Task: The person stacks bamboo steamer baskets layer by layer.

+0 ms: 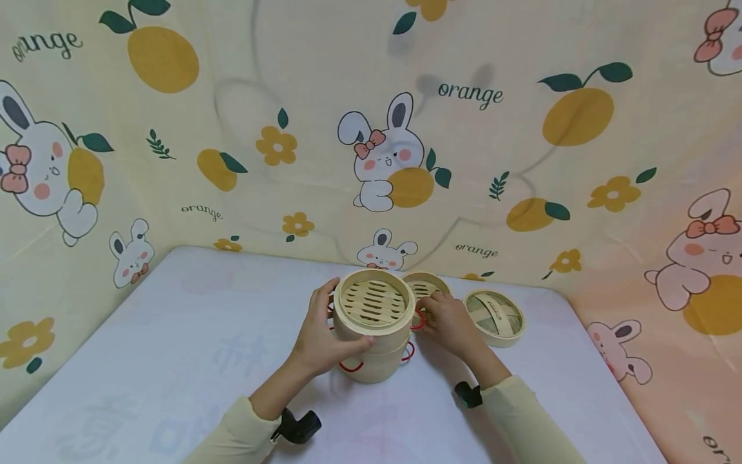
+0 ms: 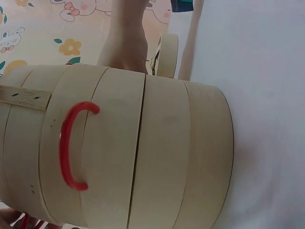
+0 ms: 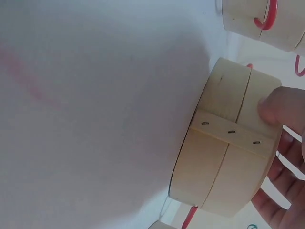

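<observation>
A stack of round bamboo steamer baskets (image 1: 373, 367) with red loop handles stands upright on the table. My left hand (image 1: 321, 338) holds the upper basket (image 1: 373, 301), thumb on the near side and fingers round the left wall; its top shows a slatted base. Behind the stack, to its right, is another bamboo steamer basket (image 1: 426, 283), partly hidden. My right hand (image 1: 449, 320) grips that basket by its rim. In the right wrist view, the thumb (image 3: 279, 107) lies on the basket's outer wall and the fingers reach over the rim to the inside.
A woven bamboo steamer lid (image 1: 494, 317) lies at the right, beside my right hand. The white-covered table (image 1: 174, 361) meets a printed cloth backdrop (image 1: 301, 77) along its back edge. Black straps with camera mounts (image 1: 297, 426) sit at both wrists.
</observation>
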Demonstrator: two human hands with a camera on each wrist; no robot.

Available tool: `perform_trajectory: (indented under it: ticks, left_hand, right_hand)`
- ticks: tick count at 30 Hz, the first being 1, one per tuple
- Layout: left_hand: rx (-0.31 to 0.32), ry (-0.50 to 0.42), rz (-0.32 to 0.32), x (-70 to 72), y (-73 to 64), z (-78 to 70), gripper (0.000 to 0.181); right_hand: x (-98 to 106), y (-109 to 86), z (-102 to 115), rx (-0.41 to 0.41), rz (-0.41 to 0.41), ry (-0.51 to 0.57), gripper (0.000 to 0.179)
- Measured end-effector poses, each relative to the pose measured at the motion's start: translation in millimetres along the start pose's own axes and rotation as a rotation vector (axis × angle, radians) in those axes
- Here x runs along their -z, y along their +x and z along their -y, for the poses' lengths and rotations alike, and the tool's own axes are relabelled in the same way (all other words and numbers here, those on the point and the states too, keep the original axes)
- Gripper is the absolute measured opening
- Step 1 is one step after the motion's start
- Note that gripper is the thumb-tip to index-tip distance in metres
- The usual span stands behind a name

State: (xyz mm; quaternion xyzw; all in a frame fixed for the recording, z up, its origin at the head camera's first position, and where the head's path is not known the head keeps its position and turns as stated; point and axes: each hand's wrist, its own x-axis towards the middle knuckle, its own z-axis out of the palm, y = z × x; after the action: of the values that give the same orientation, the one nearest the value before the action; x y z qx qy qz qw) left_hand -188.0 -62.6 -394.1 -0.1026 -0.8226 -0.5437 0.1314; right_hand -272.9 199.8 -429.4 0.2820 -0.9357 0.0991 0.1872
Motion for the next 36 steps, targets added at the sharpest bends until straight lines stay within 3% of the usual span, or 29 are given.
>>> perform_trajectory:
  ticks: [7,15,30,36]
  left_hand:
    - [0.019,0.024,0.009,0.2,0.6,0.0,0.104]
    - [0.032,0.026,0.018,1.2,1.5,0.3,0.105]
    - [0.034,0.017,0.020,2.6,1.3,1.9,0.107]
    - [0.025,0.013,0.016,2.6,2.3,2.6,0.107]
  right_hand:
    - [3.0,-1.2,3.6,-0.032,-0.017,-0.018,0.040]
    - [14.3,1.7,5.0,0.005,-0.140,-0.061,0.030]
    - [64.8,14.5,11.7,0.037,-0.264,-0.083,0.026]
    - [83.5,19.6,18.5,-0.011,-0.297,-0.064,0.025]
